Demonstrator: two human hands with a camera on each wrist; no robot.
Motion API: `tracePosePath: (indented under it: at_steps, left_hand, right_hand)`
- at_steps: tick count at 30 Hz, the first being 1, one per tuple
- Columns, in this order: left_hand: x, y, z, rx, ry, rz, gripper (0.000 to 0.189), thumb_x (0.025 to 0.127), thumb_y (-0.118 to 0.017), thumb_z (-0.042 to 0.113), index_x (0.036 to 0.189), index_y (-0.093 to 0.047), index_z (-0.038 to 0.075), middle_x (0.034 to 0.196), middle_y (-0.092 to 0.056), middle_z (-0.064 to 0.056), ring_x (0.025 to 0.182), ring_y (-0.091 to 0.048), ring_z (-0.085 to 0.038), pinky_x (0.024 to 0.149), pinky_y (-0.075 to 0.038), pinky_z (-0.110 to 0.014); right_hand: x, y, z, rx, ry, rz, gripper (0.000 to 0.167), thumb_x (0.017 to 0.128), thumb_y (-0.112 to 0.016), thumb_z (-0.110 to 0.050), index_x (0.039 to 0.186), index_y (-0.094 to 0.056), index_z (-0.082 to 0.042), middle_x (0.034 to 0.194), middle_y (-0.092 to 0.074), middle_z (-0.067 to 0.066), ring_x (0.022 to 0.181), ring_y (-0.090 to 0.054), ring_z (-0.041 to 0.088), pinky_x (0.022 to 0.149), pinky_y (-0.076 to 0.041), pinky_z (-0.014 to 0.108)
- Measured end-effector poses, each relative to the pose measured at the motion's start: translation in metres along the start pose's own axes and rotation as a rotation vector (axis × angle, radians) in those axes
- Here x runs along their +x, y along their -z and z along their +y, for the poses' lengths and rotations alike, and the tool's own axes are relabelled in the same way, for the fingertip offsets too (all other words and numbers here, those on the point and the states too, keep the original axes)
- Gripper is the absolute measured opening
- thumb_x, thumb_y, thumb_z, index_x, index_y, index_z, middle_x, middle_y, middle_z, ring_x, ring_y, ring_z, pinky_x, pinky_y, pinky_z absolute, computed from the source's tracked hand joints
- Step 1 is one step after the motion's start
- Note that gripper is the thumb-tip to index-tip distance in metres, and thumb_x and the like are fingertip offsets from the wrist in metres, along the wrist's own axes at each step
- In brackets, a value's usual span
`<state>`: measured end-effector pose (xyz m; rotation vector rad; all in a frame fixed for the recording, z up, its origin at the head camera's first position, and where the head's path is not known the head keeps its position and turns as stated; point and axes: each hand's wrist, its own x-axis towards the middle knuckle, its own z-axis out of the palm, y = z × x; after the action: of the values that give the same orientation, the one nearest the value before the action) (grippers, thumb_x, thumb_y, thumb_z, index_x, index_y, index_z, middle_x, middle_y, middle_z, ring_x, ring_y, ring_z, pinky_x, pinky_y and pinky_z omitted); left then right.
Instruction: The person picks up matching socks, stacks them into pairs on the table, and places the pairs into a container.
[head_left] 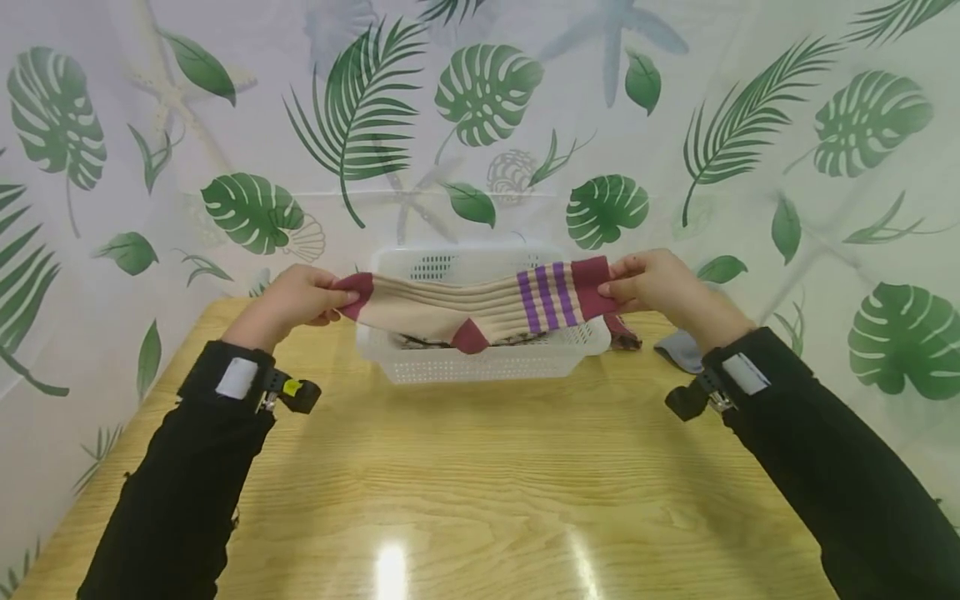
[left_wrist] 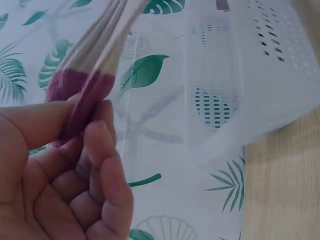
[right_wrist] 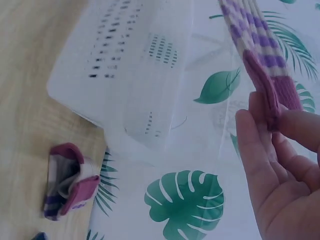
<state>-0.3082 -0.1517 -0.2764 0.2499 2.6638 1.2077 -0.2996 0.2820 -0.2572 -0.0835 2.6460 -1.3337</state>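
A beige sock (head_left: 420, 307) with maroon toe, heel and cuff and purple stripes is stretched level in the air between both hands. The left hand (head_left: 303, 296) pinches the maroon toe (left_wrist: 82, 100) between thumb and fingers. At the other end, the right hand (head_left: 652, 287) pinches the maroon cuff (right_wrist: 270, 95). Below and behind the sock stands a white perforated plastic basket (head_left: 480, 367), partly hidden by it. Dark patterned cloth shows inside the basket just under the sock; its kind cannot be made out.
Right of the basket lies a folded maroon, beige and purple sock (right_wrist: 72, 182). Beyond it, partly behind the right hand, is a grey-blue cloth item (head_left: 681, 350). A wooden table (head_left: 480, 467) extends toward the person; a leaf-print sheet (head_left: 525, 208) hangs behind.
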Motion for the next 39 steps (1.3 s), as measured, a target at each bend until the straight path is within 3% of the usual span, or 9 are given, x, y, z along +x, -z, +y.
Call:
tracePosePath:
  at_steps: [5, 9, 13, 16, 22, 28, 31, 35, 39]
  left_hand:
    - [0.032, -0.009, 0.015, -0.031, 0.047, 0.073, 0.028, 0.097, -0.058, 0.020, 0.099, -0.065, -0.008, 0.074, -0.059, -0.002, 0.069, -0.056, -0.013, 0.062, -0.048, -0.019]
    - [0.056, -0.024, 0.021, -0.018, 0.078, 0.120, 0.027, 0.093, -0.056, 0.016, 0.097, -0.067, -0.008, 0.063, -0.058, -0.001, 0.058, -0.056, -0.009, 0.055, -0.047, -0.017]
    - [0.077, -0.038, 0.020, 0.032, 0.132, 0.170, 0.024, 0.091, -0.056, 0.015, 0.089, -0.068, -0.006, 0.055, -0.055, 0.001, 0.047, -0.050, -0.007, 0.048, -0.044, -0.017]
    - [0.088, -0.046, 0.017, 0.098, 0.174, 0.199, 0.024, 0.092, -0.055, 0.015, 0.081, -0.067, -0.002, 0.051, -0.053, 0.003, 0.043, -0.048, -0.007, 0.046, -0.042, -0.018]
    - [0.094, -0.064, 0.015, 0.205, 0.214, 0.196, 0.023, 0.090, -0.056, 0.014, 0.082, -0.070, -0.002, 0.051, -0.054, 0.002, 0.045, -0.051, -0.011, 0.049, -0.040, -0.022]
    - [0.093, -0.075, 0.015, 0.262, 0.222, 0.172, 0.015, 0.084, -0.065, 0.009, 0.083, -0.074, -0.003, 0.075, -0.067, -0.010, 0.065, -0.056, -0.021, 0.056, -0.040, -0.027]
    - [0.094, -0.079, 0.016, 0.328, 0.227, 0.176, 0.014, 0.084, -0.065, 0.010, 0.082, -0.074, -0.001, 0.078, -0.070, -0.011, 0.070, -0.060, -0.023, 0.058, -0.043, -0.029]
    - [0.095, -0.082, 0.017, 0.409, 0.244, 0.186, 0.014, 0.086, -0.065, 0.012, 0.089, -0.071, 0.000, 0.080, -0.068, -0.010, 0.075, -0.061, -0.025, 0.061, -0.046, -0.033]
    - [0.095, -0.084, 0.016, 0.449, 0.263, 0.170, 0.013, 0.087, -0.064, 0.013, 0.091, -0.070, 0.001, 0.089, -0.068, -0.011, 0.076, -0.059, -0.025, 0.063, -0.047, -0.033]
  right_hand:
    - [0.025, -0.002, -0.011, 0.005, -0.045, 0.107, 0.032, 0.094, -0.064, -0.013, 0.114, -0.049, 0.006, 0.107, -0.055, 0.019, 0.070, -0.064, 0.009, 0.070, -0.057, 0.027]
    - [0.043, -0.009, -0.011, -0.050, -0.032, 0.175, 0.024, 0.094, -0.063, -0.010, 0.105, -0.044, 0.001, 0.104, -0.052, 0.020, 0.067, -0.063, 0.010, 0.065, -0.057, 0.027]
    - [0.060, -0.023, -0.006, -0.168, 0.015, 0.205, 0.012, 0.094, -0.059, -0.006, 0.100, -0.053, 0.003, 0.105, -0.057, 0.020, 0.071, -0.061, 0.013, 0.065, -0.056, 0.025]
    - [0.071, -0.034, -0.001, -0.250, 0.039, 0.209, 0.013, 0.093, -0.056, -0.004, 0.100, -0.062, 0.004, 0.105, -0.062, 0.019, 0.078, -0.059, 0.017, 0.066, -0.052, 0.024]
    - [0.084, -0.050, 0.008, -0.368, 0.054, 0.181, 0.020, 0.093, -0.055, -0.005, 0.106, -0.067, 0.005, 0.110, -0.065, 0.021, 0.094, -0.056, 0.026, 0.076, -0.049, 0.033]
    - [0.090, -0.061, 0.016, -0.424, 0.021, 0.064, 0.031, 0.096, -0.055, -0.010, 0.122, -0.060, 0.007, 0.121, -0.060, 0.024, 0.105, -0.056, 0.031, 0.092, -0.048, 0.042]
    - [0.092, -0.066, 0.021, -0.463, 0.009, 0.005, 0.041, 0.095, -0.057, -0.010, 0.132, -0.053, 0.008, 0.130, -0.055, 0.026, 0.114, -0.053, 0.034, 0.099, -0.044, 0.045]
    - [0.094, -0.071, 0.027, -0.550, 0.046, -0.066, 0.052, 0.093, -0.060, -0.010, 0.138, -0.044, 0.011, 0.136, -0.049, 0.029, 0.123, -0.049, 0.038, 0.104, -0.040, 0.047]
    - [0.099, -0.076, 0.030, -0.610, 0.076, -0.122, 0.056, 0.090, -0.061, -0.009, 0.137, -0.042, 0.014, 0.134, -0.050, 0.030, 0.122, -0.050, 0.039, 0.104, -0.040, 0.046]
